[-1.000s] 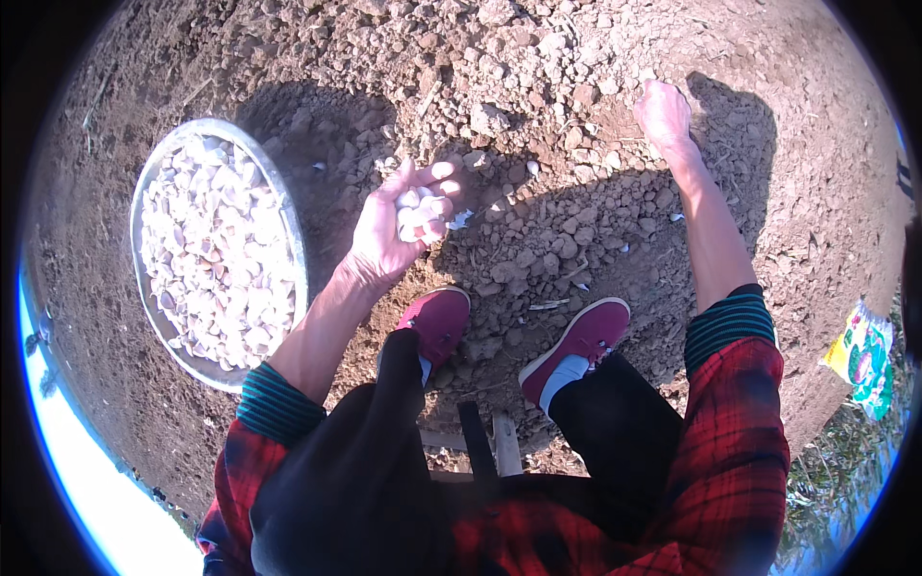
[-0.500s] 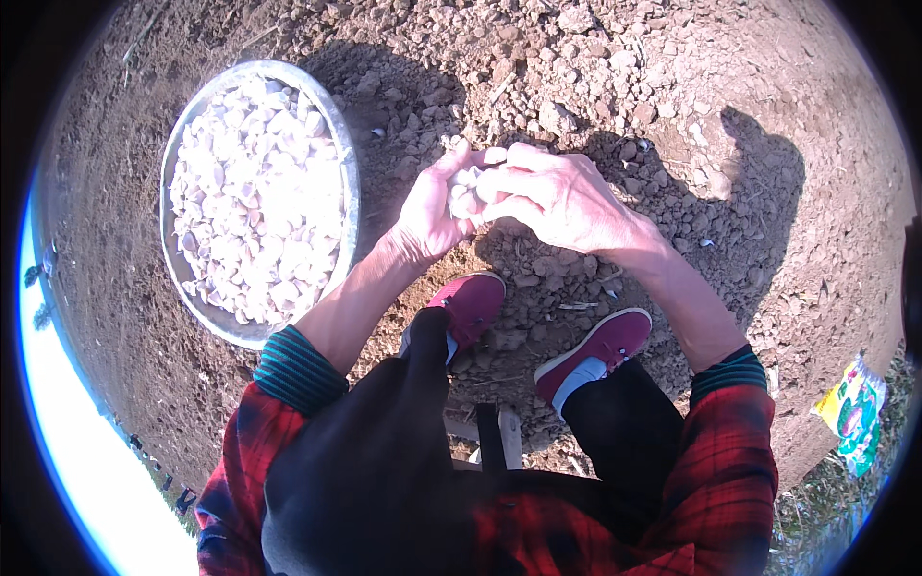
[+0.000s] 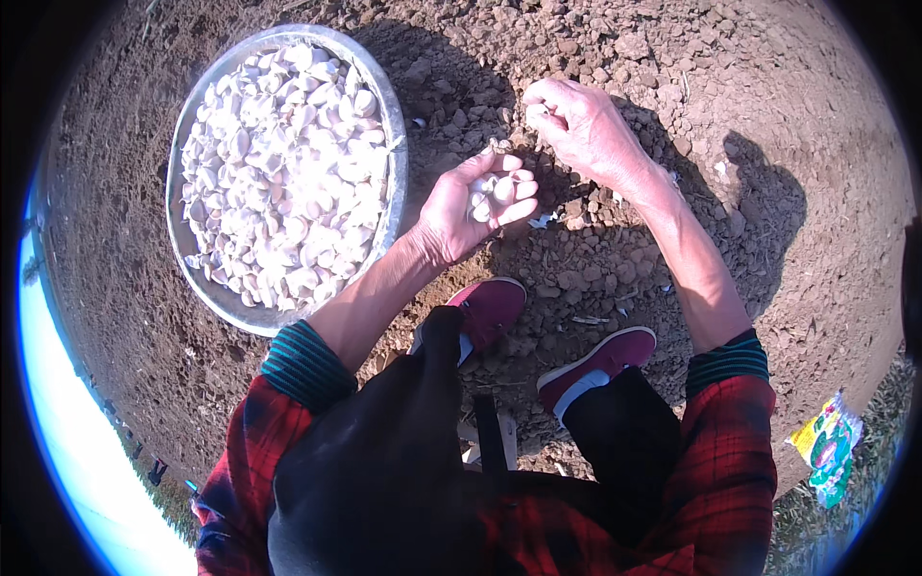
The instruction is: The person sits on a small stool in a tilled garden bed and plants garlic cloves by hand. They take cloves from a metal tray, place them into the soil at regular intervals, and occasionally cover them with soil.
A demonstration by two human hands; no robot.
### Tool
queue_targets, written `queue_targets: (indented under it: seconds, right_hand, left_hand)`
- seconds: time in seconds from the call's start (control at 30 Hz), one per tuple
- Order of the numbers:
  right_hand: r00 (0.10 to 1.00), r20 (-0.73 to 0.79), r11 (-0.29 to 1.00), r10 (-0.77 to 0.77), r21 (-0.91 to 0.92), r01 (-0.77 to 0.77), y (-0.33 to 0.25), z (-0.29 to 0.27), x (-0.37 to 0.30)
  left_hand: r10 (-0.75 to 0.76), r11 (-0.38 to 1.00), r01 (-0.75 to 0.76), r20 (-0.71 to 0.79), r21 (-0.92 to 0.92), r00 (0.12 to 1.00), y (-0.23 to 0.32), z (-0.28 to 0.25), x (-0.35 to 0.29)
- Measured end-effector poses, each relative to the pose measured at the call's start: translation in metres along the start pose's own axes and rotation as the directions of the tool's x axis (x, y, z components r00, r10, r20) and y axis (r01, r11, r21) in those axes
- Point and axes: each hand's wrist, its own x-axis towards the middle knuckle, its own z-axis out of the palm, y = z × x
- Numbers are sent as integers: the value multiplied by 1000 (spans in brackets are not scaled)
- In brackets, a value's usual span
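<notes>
My left hand (image 3: 451,211) is palm up and cupped, with several pale garlic cloves (image 3: 499,190) lying in it against the curled fingers. It is just right of a wide metal basin (image 3: 398,165) heaped with whitish, purple-tinged garlic cloves (image 3: 279,182). Farther out and to the right, my right hand (image 3: 588,132) is over the soil, thumb and fingers pinched together. Whatever is between its fingertips is hidden or too small to name.
Crumbly brown soil (image 3: 663,58) with clods surrounds me. My maroon shoes (image 3: 605,360) rest on it below my hands. Part of a low wooden seat (image 3: 499,437) shows between my legs. A colourful plastic bag (image 3: 831,446) lies near grass at the lower right.
My right hand has moved away from the cloves in my left palm, outward and to the right. The left palm now shows more openly. The basin appears shifted right and up in the view.
</notes>
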Motion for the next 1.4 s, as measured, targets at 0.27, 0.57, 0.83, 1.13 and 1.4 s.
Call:
queue_targets:
  seconds: [0.27, 0.57, 0.83, 1.13, 1.4]
  right_hand:
    - [996, -75, 917, 53, -392, -78, 43, 69, 52]
    - [988, -91, 966, 128, -214, -145, 21, 50, 51]
    - [980, 175, 996, -95, 16, 93, -29, 9, -19]
    - [954, 293, 995, -58, 97, 31, -7, -12, -23]
    - [970, -86, 911, 228, -332, -244, 74, -18, 27]
  left_hand:
    - [49, 998, -51, -74, -26, 996, 0, -1, -3]
    - [88, 989, -82, 49, -121, 995, 8, 10, 2]
    - [67, 994, -60, 77, -89, 995, 8, 3, 11]
    - [23, 998, -22, -16, 51, 1000, 3, 9, 18]
    - [41, 997, -38, -52, 66, 998, 11, 16, 19]
